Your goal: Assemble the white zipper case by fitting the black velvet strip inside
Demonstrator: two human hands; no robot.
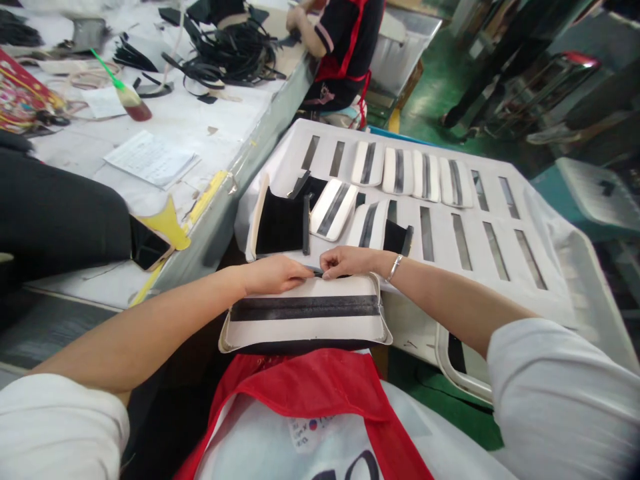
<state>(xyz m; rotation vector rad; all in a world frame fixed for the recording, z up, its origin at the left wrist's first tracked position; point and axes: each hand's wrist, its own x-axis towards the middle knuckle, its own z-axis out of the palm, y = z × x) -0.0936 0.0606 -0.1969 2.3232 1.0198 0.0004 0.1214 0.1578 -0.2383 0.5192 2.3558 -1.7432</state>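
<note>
A white bag body with a black stripe (305, 329) lies in front of me, close to my apron, its stripe running left to right. Both of my hands meet at its far edge. The fingers of my left hand (279, 275) are closed on that edge, just left of the middle. Beside them, my right hand (345, 261) is curled with its fingertips pinched on the same edge; what lies between the tips is mostly hidden. Just beyond my hands are an open piece with black lining (281, 223) and a white striped piece (334, 209).
A white-covered table (537, 230) with rows of dark slots bears several more white striped pieces (399, 171). On the left workbench (175, 133) are a phone (149, 245), papers (151, 157), a glue bottle (131, 103) and black straps (240, 50). A seated co-worker (345, 47) is beyond.
</note>
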